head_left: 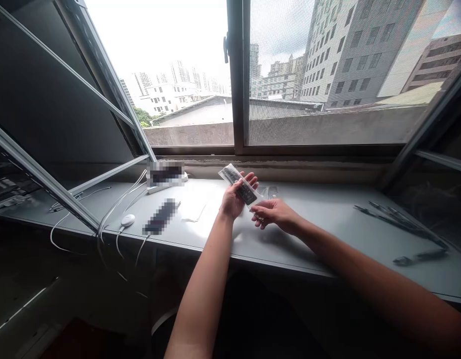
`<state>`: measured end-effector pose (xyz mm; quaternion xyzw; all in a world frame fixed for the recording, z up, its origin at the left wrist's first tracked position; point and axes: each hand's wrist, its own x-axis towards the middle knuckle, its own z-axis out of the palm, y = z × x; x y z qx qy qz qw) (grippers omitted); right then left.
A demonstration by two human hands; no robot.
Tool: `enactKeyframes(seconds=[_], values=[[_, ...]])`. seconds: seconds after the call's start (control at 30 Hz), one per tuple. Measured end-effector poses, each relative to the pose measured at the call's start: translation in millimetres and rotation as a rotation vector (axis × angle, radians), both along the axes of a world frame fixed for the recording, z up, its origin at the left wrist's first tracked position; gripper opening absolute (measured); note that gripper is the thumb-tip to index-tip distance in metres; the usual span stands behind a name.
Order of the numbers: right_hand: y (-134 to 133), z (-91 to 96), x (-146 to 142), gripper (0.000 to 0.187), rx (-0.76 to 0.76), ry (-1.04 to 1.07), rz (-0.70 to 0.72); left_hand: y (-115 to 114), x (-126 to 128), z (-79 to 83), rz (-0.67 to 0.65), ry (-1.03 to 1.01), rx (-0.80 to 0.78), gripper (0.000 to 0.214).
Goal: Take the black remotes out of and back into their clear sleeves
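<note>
My left hand point(232, 202) holds a flat, dark packet in a clear plastic sleeve point(248, 191), tilted above the worktop point(328, 204). The thumb lies across the sleeve, and the other fingers are behind it. Pale markings show on the dark face, too small to read. My right hand point(275, 213) pinches the sleeve's lower right end between thumb and fingers. Beyond my hands, a crumpled clear plastic bag point(271, 192) lies on the worktop. To the left of my left hand is a white sheet of paper point(193, 212).
Further left lie a blurred-out dark phone-like slab point(161, 217), a white round puck on a cable point(127, 220) and a white power strip point(166, 189). Thin dark cables or tools point(395, 219) lie at right. Metal frames point(114, 117) flank the worktop, with a window behind.
</note>
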<state>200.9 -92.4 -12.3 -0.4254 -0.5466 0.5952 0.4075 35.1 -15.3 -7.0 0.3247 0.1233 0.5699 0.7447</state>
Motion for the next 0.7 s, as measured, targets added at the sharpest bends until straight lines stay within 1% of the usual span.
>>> enactKeyframes(seconds=[0.1,0.17,0.33,0.47,0.53,0.6,0.7], values=[[-1,1.5,0,0.051,0.058,-0.014,0.042,6,-1,-0.9,0.081,-0.041,-0.083,0.028],[-2,1.0,0,0.049,0.087,-0.035,0.081,8,-1,-2.0,0.101,-0.05,-0.144,0.026],[2,-7.2,-1,0.057,0.077,-0.098,0.134,9,-2,-1.6,0.052,-0.097,-0.201,0.023],[6,-11.1,1,0.054,0.183,-0.164,0.132,5,-1,2.9,0.03,-0.107,-0.233,0.025],[7,-10.6,2,0.051,0.243,-0.211,0.127,2,0,4.0,-0.007,-0.076,-0.233,0.025],[7,-9.1,3,0.046,0.306,-0.257,0.106,0,1,3.3,-0.072,-0.028,-0.203,0.026],[6,-5.6,5,0.029,0.468,-0.332,0.05,-4,0,-0.5,-0.198,0.06,-0.112,0.031]])
